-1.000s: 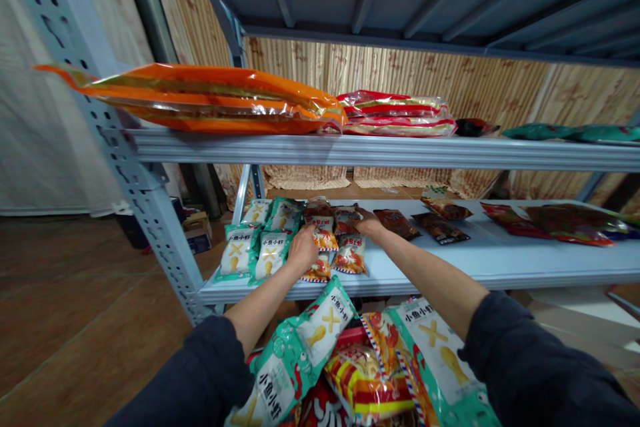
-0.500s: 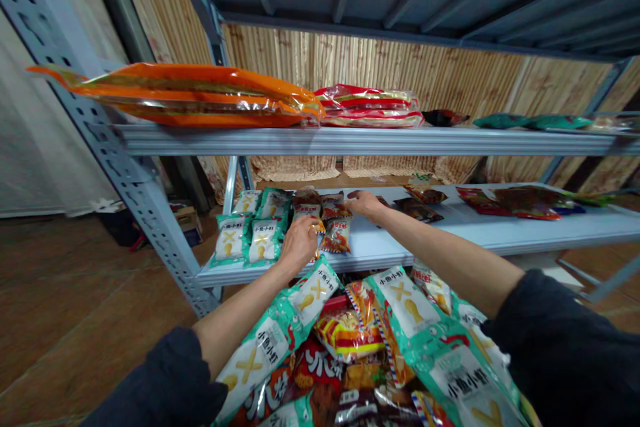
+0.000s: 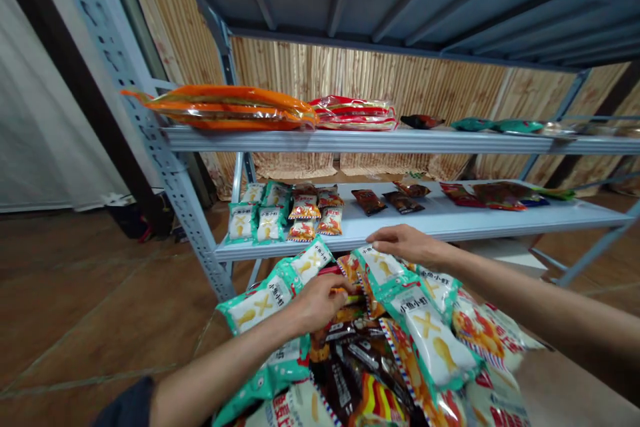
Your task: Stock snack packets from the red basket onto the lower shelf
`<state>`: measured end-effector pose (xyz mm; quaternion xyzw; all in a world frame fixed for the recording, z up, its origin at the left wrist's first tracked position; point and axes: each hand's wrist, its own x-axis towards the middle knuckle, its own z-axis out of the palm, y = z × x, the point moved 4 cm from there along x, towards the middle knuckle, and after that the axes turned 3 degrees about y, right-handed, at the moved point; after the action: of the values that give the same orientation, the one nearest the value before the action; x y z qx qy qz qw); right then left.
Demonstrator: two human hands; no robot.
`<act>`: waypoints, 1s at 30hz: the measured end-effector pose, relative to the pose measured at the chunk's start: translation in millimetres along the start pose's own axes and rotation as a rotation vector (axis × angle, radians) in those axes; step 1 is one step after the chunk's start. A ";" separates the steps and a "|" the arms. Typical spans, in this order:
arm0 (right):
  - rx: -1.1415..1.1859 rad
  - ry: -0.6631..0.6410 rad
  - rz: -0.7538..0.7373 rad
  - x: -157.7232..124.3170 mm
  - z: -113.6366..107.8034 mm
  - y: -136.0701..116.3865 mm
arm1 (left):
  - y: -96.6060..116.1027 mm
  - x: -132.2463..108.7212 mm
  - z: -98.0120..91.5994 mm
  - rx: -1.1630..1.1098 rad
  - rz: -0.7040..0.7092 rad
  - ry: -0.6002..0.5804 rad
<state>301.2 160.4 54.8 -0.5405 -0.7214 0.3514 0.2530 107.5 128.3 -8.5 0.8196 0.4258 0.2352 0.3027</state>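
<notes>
Both hands have moved down from the lower steel shelf (image 3: pixel 440 223) to a heap of snack packets (image 3: pixel 380 340). Left hand (image 3: pixel 320 302), curled at the heap's 10 o'clock: grip on the packets cannot be told. Right hand (image 3: pixel 405 243), fingers extended, open and empty, at 1 o'clock.

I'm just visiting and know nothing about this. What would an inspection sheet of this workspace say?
Surface: pale metal shelf, with snack bags in rows on it.
Job's things: heap of snack bags in front of the shelf.
Clutter: orange bag on the upper shelf.
Hands: left hand on the heap; right hand open, above the heap.
Cables: nothing seen.
Surroundings: tiled floor, wood-patterned wall.
</notes>
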 end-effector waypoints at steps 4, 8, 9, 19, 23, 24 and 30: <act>-0.016 0.029 -0.036 -21.0 -2.0 5.0 | -22.7 -13.4 -37.7 0.217 0.014 0.153; -0.092 0.030 -0.072 -18.0 5.4 -2.8 | -85.6 -19.7 -89.9 0.428 -0.393 0.228; -0.105 0.026 -0.085 -14.7 9.6 -7.4 | -98.2 -21.7 -98.0 0.436 -0.447 0.212; -0.225 -0.087 -0.268 34.1 83.6 -49.5 | -124.8 -26.8 -77.7 0.394 -0.473 0.062; -0.243 -0.179 -0.332 27.6 100.1 -51.3 | -130.8 -21.0 -71.3 0.390 -0.482 0.056; -0.260 -0.223 -0.358 22.2 105.0 -51.2 | -132.4 -20.0 -70.8 0.391 -0.484 0.059; -0.404 -0.505 -0.694 -22.4 150.0 -59.5 | -130.1 -17.7 -75.1 0.422 -0.488 0.115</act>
<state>160.1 93.8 7.8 -0.2034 -0.9522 0.2193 0.0619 -22.4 194.7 -48.4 0.7233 0.6655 0.1080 0.1492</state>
